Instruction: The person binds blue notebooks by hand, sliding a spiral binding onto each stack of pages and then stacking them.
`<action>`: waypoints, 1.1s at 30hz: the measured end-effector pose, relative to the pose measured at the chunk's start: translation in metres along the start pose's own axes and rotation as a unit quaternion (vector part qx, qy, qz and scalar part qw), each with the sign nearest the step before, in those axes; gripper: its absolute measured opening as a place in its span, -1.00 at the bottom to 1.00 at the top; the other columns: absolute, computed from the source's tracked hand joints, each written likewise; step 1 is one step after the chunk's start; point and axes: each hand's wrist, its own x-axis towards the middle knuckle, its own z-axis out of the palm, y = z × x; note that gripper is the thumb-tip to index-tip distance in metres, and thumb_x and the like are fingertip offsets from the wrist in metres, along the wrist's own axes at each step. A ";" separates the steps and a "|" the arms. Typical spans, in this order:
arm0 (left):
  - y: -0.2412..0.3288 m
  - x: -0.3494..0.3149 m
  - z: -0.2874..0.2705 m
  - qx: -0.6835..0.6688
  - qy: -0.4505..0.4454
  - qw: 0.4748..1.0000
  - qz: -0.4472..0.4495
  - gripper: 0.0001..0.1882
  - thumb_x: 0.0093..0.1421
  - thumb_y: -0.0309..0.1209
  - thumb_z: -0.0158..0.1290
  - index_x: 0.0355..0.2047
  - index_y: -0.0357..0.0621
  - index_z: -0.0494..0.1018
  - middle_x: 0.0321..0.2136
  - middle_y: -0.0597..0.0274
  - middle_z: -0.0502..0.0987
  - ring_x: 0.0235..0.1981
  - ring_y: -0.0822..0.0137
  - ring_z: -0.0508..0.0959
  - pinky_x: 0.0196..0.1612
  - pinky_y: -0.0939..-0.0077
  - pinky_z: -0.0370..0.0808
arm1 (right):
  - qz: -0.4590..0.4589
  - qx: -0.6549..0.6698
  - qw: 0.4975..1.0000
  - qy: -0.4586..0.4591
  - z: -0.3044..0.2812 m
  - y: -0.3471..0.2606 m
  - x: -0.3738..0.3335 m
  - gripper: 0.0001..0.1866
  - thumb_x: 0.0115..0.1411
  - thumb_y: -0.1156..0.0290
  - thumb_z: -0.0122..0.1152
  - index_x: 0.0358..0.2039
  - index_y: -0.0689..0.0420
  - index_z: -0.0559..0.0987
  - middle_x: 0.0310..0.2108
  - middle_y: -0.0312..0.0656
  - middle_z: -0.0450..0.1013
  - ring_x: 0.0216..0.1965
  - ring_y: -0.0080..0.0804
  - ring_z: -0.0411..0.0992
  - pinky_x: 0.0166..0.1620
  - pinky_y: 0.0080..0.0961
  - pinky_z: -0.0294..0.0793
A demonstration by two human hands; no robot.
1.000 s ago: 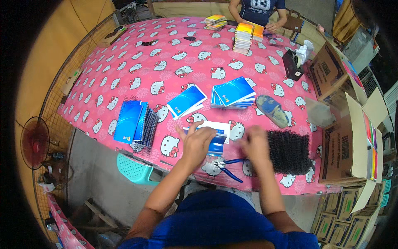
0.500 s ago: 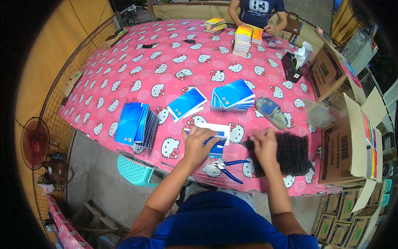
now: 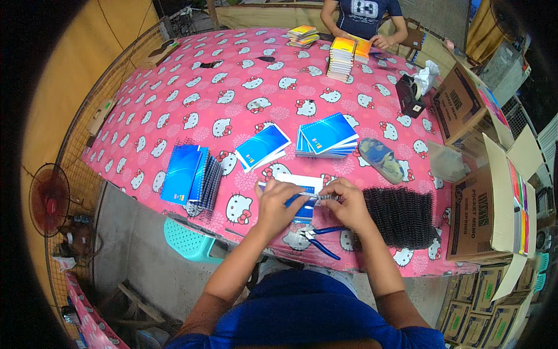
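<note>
My left hand (image 3: 276,205) is closed on a small blue-covered notebook (image 3: 301,213), thumb across its top. At the notebook's right end my right hand (image 3: 349,205) pinches a thin binding coil (image 3: 326,197), held against the edge; the fingers hide most of it. White sheets (image 3: 302,180) lie just beyond the notebook. Close to my right wrist is a pile of black binding coils (image 3: 401,216). Blue-handled cutting pliers (image 3: 324,249) rest with jaws apart on the pink tablecloth, nearer me than the notebook.
Bound blue notebooks (image 3: 181,174) stand at left; loose blue covers (image 3: 263,146) and a blue stack (image 3: 327,135) lie farther off. A slipper (image 3: 381,160), a tape dispenser (image 3: 410,96) and cartons (image 3: 474,212) are at right. Across the table a person (image 3: 367,17) handles yellow-orange notebooks (image 3: 341,58).
My right hand has moved left from the coil pile to the notebook's right end, bringing a coil against its edge. My left hand has stayed on the notebook.
</note>
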 end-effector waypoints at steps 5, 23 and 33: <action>0.000 0.000 0.000 -0.003 -0.006 1.000 -0.006 -0.83 -0.03 -0.27 0.29 -0.41 0.04 0.62 -0.34 0.42 0.60 -0.22 0.34 0.46 0.05 -0.05 0.10 | 0.127 0.011 0.989 -0.070 -0.002 -0.019 0.004 -0.83 0.11 0.36 0.21 -0.30 0.13 0.54 -0.39 -0.10 0.49 -0.31 -0.17 0.50 -0.26 -0.37 0.45; -0.008 -0.010 -0.010 -0.004 -0.039 0.997 0.072 -0.77 -0.08 -0.27 0.30 -0.37 0.04 0.60 -0.36 0.40 0.59 -0.20 0.34 0.48 -0.02 0.05 0.17 | 0.328 -0.397 0.856 0.039 -0.135 0.097 0.056 -0.37 -0.23 0.11 0.49 -0.16 0.18 0.56 -0.18 0.06 0.52 -0.15 -0.02 0.51 -0.12 -0.20 0.49; -0.009 0.000 -0.005 -0.016 -0.019 0.998 0.064 -0.64 -0.15 -0.23 0.34 -0.33 0.02 0.52 -0.35 0.34 0.51 -0.18 0.26 0.46 0.02 0.10 0.18 | 0.212 -0.456 0.860 0.086 -0.159 0.155 0.035 -0.30 -0.28 0.30 0.47 -0.06 0.20 0.44 -0.28 0.03 0.54 -0.25 -0.04 0.53 -0.20 -0.21 0.51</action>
